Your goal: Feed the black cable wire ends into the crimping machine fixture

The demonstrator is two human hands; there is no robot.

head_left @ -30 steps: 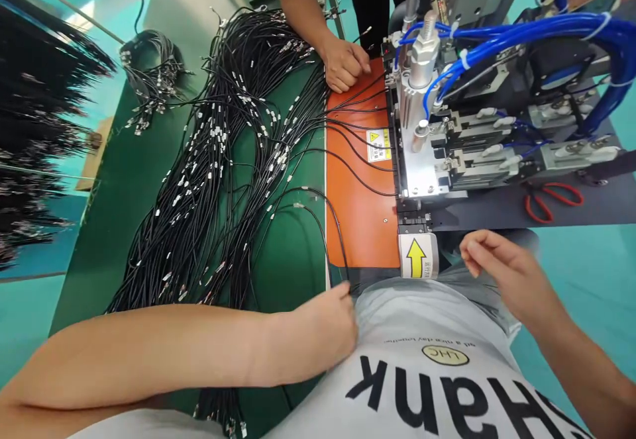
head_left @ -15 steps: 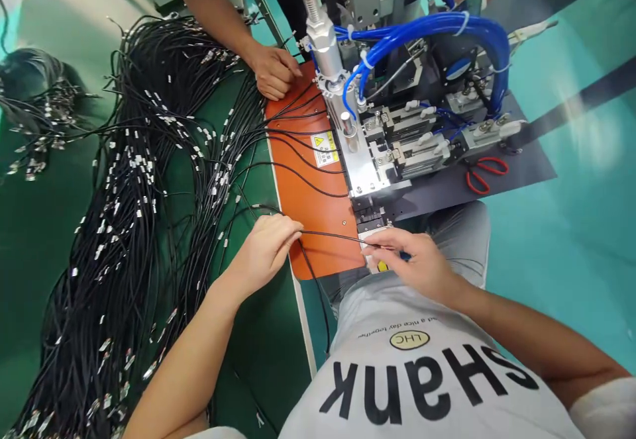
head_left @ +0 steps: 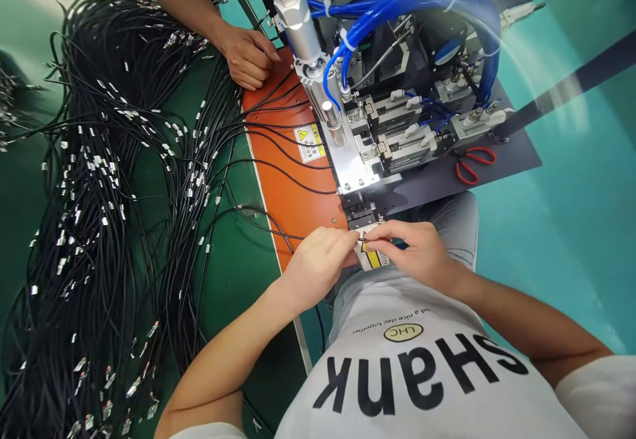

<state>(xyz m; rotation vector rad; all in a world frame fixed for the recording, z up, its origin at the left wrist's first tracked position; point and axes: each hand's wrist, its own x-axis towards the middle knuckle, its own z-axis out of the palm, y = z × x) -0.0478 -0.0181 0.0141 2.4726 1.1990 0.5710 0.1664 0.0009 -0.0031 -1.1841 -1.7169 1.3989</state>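
Observation:
A thin black cable runs across the orange plate into my left hand, which is closed on it. My right hand pinches the end of the same cable between thumb and fingers, its fingertips close to those of my left hand. Both hands are over the front corner of the plate, above a warning label in yellow and white. What exactly sits at the cable's tip is too small to make out. Several other black cables lead over the plate to the edge of the metal machine.
A big heap of black cables with white tags covers the green table. Another person's hand rests at the plate's far end. Blue hoses arch over the machine. Red-handled scissors lie on the grey board.
My left hand has slid right along the cable, up to my right hand. My right hand still pinches the cable end. The camera view has shifted slightly.

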